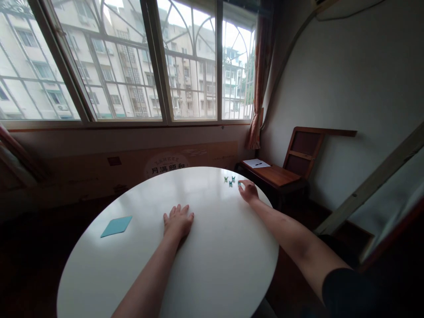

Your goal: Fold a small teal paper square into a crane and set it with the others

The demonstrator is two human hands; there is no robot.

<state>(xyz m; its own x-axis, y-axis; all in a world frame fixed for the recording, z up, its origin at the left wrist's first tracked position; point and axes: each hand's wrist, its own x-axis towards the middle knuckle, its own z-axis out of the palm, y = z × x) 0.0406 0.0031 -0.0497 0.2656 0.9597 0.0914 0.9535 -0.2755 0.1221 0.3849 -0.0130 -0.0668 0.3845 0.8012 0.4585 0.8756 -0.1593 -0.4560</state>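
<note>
My left hand (pixel 178 220) lies flat on the round white table (pixel 132 265), palm down, fingers stretched out and holding nothing. My right hand (pixel 247 191) reaches to the table's far right edge. Its fingers pinch a small teal folded paper piece (pixel 239 183). Just left of it stand three small teal folded paper figures (pixel 229 180). A flat light blue square of paper (pixel 116 225) lies on the table's left side, well apart from both hands.
A wooden folding chair (pixel 294 163) with a white sheet and a pen (pixel 256 163) on its seat stands beyond the table at the right. A wide barred window (pixel 132 66) fills the back wall. Wooden boards (pixel 374 181) lean at the right.
</note>
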